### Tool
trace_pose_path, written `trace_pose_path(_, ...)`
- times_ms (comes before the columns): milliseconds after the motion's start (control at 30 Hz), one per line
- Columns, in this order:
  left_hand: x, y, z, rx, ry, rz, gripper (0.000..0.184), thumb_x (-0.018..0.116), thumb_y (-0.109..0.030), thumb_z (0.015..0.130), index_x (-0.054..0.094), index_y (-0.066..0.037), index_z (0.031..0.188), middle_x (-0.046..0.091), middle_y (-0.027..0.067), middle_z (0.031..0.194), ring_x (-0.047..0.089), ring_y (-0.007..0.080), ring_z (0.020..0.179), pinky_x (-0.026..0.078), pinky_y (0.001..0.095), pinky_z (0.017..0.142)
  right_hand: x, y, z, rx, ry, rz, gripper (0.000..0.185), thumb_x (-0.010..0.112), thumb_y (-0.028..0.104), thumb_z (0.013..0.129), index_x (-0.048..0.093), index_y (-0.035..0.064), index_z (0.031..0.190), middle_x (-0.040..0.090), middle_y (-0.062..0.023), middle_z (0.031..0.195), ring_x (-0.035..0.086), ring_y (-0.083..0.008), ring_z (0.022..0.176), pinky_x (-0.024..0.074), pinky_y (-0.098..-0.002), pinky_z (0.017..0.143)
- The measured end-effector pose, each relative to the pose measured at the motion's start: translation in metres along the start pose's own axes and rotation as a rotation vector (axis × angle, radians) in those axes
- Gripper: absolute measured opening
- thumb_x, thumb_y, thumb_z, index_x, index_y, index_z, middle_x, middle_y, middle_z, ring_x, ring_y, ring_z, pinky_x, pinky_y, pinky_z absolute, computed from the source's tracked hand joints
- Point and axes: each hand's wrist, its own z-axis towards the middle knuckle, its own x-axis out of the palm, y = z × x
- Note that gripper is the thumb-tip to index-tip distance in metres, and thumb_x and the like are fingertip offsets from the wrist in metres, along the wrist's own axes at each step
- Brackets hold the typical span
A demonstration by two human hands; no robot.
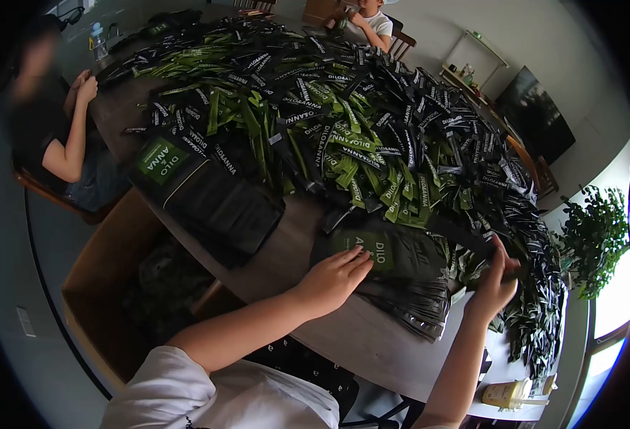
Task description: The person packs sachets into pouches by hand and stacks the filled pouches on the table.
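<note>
My left hand (333,281) lies with its fingers out on a stack of dark pouches (415,261) with a green label, near the table's front edge. To its right, my right hand (499,275) is raised with bent fingers at the end of a dark strip or packet (461,236), partly blurred. Beyond both hands spreads a large heap of black and green stick packets (351,136). Another pile of dark pouches (215,204), the top one with a green label, lies at the left edge of the table.
A cardboard box (100,279) stands below the table's left edge. One person (50,129) sits at the left, another (372,25) at the far side. A cup with a straw (504,395) stands at the lower right. A plant (597,236) is at the right.
</note>
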Motion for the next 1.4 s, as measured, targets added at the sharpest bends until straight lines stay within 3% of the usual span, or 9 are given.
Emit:
trace_pose_path(300,-0.011,-0.004,0.000,-0.124,-0.003,-0.225,0.037,0.063,-0.006,0.069,0.054,-0.006,0.105,0.054,0.0065,0.114,0.047,0.0217,0.112,0.042,0.0338,0.090,-0.065,0.001,-0.129,-0.718,-0.289,-0.093,0.014,0.042,0.014,0.089,0.033,0.0037,0.089,0.046,-0.0121,0.068,0.045,-0.0183,0.043,0.0492,-0.0332,0.050)
trace_pose_path(433,-0.017,-0.011,0.001,-0.081,-0.068,-0.161,0.038,0.065,-0.005,0.064,0.058,-0.007,0.102,0.057,0.0042,0.102,0.053,0.0224,0.095,0.045,0.0336,0.082,-0.066,-0.023,-0.166,-0.393,-0.022,-0.313,0.018,0.035,0.021,0.093,0.042,0.0051,0.090,0.042,-0.0059,0.055,0.038,-0.0115,0.040,0.0345,-0.0214,0.037)
trace_pose_path(567,-0.026,-0.021,-0.015,-0.059,-0.038,-0.193,0.045,0.064,-0.003,0.059,0.058,-0.008,0.104,0.054,0.0035,0.082,0.052,0.0218,0.074,0.044,0.0335,0.069,-0.065,0.005,-0.174,-0.412,-0.361,0.091,0.027,0.031,0.025,0.094,0.040,0.0021,0.082,0.040,-0.0050,0.054,0.037,-0.0120,0.041,0.0417,-0.0243,0.041)
trace_pose_path(733,-0.040,-0.044,-0.039,-0.063,-0.029,-0.270,0.052,0.061,0.002,0.056,0.058,-0.009,0.106,0.048,0.0034,0.070,0.049,0.0199,0.063,0.041,0.0318,0.061,-0.077,-0.024,-0.184,-0.064,-0.117,0.092,0.018,0.037,0.019,0.092,0.037,0.0021,0.089,0.046,-0.0076,0.065,0.044,-0.0127,0.047,0.0490,-0.0294,0.055)
trace_pose_path(933,-0.052,-0.066,-0.047,-0.096,-0.045,-0.359,0.056,0.061,0.004,0.052,0.058,-0.009,0.106,0.043,0.0026,0.058,0.047,0.0186,0.054,0.039,0.0309,0.053,-0.079,-0.033,-0.190,0.360,0.016,0.125,0.015,0.042,0.019,0.091,0.040,0.0059,0.084,0.044,-0.0014,0.065,0.034,-0.0056,0.048,0.0246,-0.0189,0.037)
trace_pose_path(1100,-0.049,-0.084,-0.068,0.057,0.164,-0.231,0.051,0.059,-0.002,0.064,0.054,-0.009,0.114,0.043,-0.0018,0.062,0.046,0.0120,0.058,0.038,0.0274,0.057,-0.056,0.007,-0.197,0.791,-0.120,0.264,0.027,0.058,0.019,0.081,0.047,0.0016,0.098,0.051,-0.0014,0.074,0.047,-0.0075,0.062,0.0382,-0.0188,0.044)
trace_pose_path(1167,-0.044,-0.088,-0.076,0.150,0.282,-0.242,0.048,0.059,-0.010,0.069,0.053,-0.010,0.116,0.045,-0.0010,0.071,0.047,0.0120,0.067,0.039,0.0261,0.062,-0.050,0.001,-0.199,0.649,0.213,0.031,0.039,0.071,0.006,0.067,0.049,0.0014,0.098,0.054,-0.0025,0.085,0.049,-0.0065,0.077,0.0391,-0.0192,0.067)
trace_pose_path(1300,-0.056,-0.095,-0.068,0.063,0.170,-0.351,0.079,0.069,-0.039,0.064,0.033,-0.024,0.132,0.028,0.0177,0.133,0.027,0.0339,0.123,0.026,0.0482,0.096,-0.041,0.012,-0.210,0.602,0.230,0.145,0.020,0.069,0.002,0.070,0.050,0.0023,0.074,0.055,-0.0014,0.070,0.048,-0.0050,0.064,0.0383,-0.0189,0.056)
trace_pose_path(1400,-0.049,-0.090,-0.061,0.054,0.131,-0.413,0.091,0.072,-0.042,0.058,0.028,-0.019,0.133,0.019,0.0225,0.137,0.020,0.0398,0.126,0.018,0.0542,0.098,-0.035,0.028,-0.208,0.291,0.618,0.024,0.018,0.069,0.005,0.068,0.056,-0.0002,0.079,0.059,-0.0102,0.071,0.057,-0.0149,0.061,0.0444,-0.0238,0.059)
